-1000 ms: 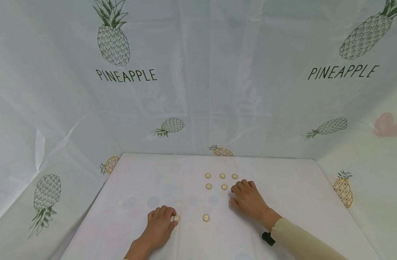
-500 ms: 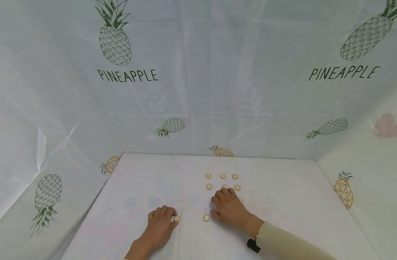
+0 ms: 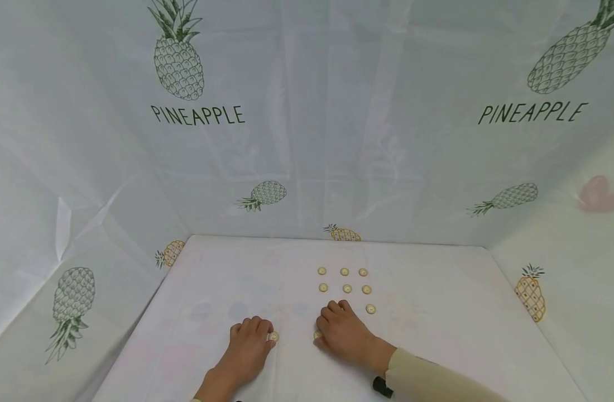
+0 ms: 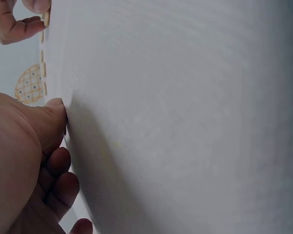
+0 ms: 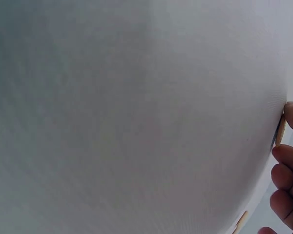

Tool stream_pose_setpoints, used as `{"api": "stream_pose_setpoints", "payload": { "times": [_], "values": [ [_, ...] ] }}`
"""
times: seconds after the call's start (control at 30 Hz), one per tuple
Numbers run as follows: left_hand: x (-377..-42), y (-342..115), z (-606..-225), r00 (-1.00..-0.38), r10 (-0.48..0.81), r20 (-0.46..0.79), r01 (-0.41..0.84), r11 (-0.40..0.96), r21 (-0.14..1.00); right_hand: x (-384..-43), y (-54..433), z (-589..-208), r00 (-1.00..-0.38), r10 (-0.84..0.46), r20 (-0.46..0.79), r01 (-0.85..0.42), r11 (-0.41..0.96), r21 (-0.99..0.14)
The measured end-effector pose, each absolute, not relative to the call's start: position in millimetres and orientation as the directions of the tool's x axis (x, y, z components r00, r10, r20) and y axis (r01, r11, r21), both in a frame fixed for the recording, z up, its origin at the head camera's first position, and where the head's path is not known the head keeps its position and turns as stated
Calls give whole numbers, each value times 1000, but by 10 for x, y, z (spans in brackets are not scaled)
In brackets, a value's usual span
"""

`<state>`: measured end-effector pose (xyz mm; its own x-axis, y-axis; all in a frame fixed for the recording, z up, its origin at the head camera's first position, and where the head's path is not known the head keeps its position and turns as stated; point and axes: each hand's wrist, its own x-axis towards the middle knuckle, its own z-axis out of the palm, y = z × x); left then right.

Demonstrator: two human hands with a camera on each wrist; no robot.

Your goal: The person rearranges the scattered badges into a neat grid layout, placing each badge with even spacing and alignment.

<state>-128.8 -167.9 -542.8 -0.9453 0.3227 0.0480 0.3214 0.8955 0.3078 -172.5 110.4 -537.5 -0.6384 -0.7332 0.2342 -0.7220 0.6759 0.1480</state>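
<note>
My left hand (image 3: 246,349) rests on the white tablecloth and pinches a round, pale wooden button (image 3: 273,336) between thumb and forefinger. In the left wrist view that button is hidden by the thumb (image 4: 53,119). To its right, my right hand (image 3: 343,335) has thumb and forefinger at opposite edges of another button (image 3: 317,334), mostly covered in the head view. The right wrist view shows this button (image 5: 281,130) lying flat between the two fingertips, the other fingers curled beside it. Just beyond the right hand lies a single button (image 3: 370,309).
Farther back, several like buttons form two rows, one with a middle button (image 3: 344,272) and a nearer one with a middle button (image 3: 347,288). Pineapple-printed cloth (image 3: 337,139) hangs behind the table and along its sides. A black band (image 3: 382,386) shows at the right wrist.
My right hand has moved left and nearer, from beside the rows to the front button, and now pinches it. Two buttons on the right are uncovered. The left hand stays put.
</note>
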Motion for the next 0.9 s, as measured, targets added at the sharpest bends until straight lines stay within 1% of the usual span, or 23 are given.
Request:
{"api": "stream_pose_setpoints", "payload": {
  "times": [0.2, 0.4, 0.53, 0.9],
  "values": [
    [-1279, -1672, -5429, -940, 334, 69, 340, 903, 263, -1719, 1082, -5385, -653, -730, 201, -716, 682, 149],
    [-1269, -1667, -5405, -943, 326, 68, 332, 899, 287, -1722, 1107, -5381, -649, -729, 217, -714, 682, 157],
    [-1273, -1663, -5385, -946, 320, 53, 321, 901, 293, -1729, 1143, -5361, -651, -725, 226, -714, 685, 141],
    [-1279, -1661, -5413, -949, 310, 60, 314, 907, 282, -1744, 1155, -5369, -620, -741, 258, -735, 663, 139]
  ]
}}
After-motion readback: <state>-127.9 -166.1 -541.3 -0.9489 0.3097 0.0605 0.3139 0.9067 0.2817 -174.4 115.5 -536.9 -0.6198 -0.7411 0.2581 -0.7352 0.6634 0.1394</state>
